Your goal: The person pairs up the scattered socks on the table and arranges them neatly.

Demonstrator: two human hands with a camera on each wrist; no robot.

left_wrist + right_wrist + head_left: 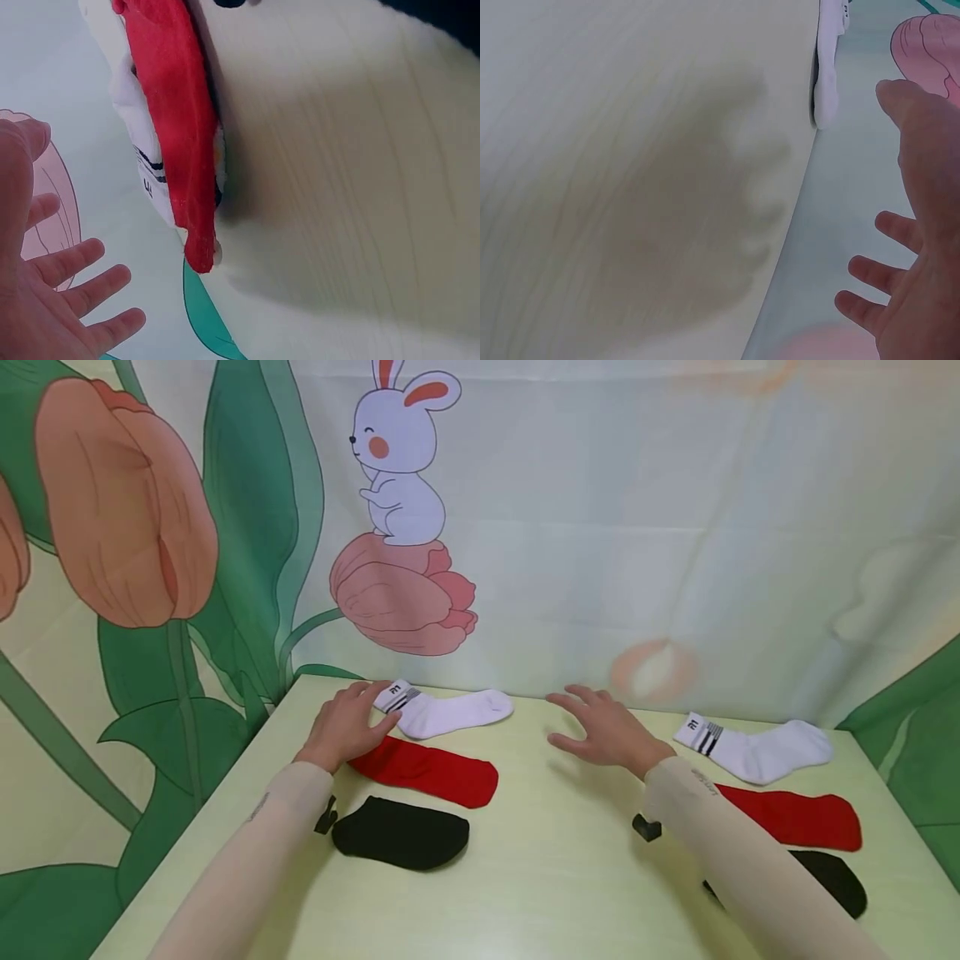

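My left hand (pixel 345 724) hovers over the cuff ends of a white sock (pixel 457 712) and a red sock (pixel 427 770), fingers spread and holding nothing. Below them on the table lies a black sock (pixel 401 832), beside my left wrist. In the left wrist view, the red sock (pixel 176 105) lies in front of the striped white sock (pixel 139 124). My right hand (pixel 603 731) is above the table between the two sock groups, fingers apart, its shadow (pixel 697 202) falling on bare wood. Right of it lie another white sock (pixel 757 750), red sock (pixel 813 818) and black sock (pixel 832 878), the last two partly hidden by my sleeve.
A pale table (pixel 555 877) carries all the socks in two columns. Behind it hangs a cloth backdrop (pixel 570 527) printed with tulips and a white rabbit (pixel 405 468), meeting the table's far edge. Dark straps (pixel 647 827) show at both wrists.
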